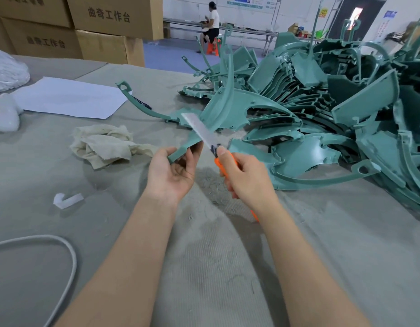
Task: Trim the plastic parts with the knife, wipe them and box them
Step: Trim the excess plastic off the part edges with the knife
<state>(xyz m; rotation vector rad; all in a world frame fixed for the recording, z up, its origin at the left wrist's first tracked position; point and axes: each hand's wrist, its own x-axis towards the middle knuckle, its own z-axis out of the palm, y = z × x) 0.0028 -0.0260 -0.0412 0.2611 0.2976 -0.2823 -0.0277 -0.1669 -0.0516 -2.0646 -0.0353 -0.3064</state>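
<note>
My left hand (173, 171) grips the near end of a large teal plastic part (230, 107), which slants up and away over the grey table cover (322, 232). My right hand (244, 178) holds an orange utility knife (219, 161) with its thumb on the top. The long blade (199, 129) is extended and lies along the edge of the part, just above my left fingers. A crumpled cream rag (105, 143) lies on the table to the left of my left hand.
A big heap of teal plastic parts (334, 109) fills the right half of the table. White paper (69, 97), a white bag (6, 69), a white scrap (67, 200) and a white cable (62, 251) lie left. Cardboard boxes (86, 31) stand behind. A person (211, 27) sits far back.
</note>
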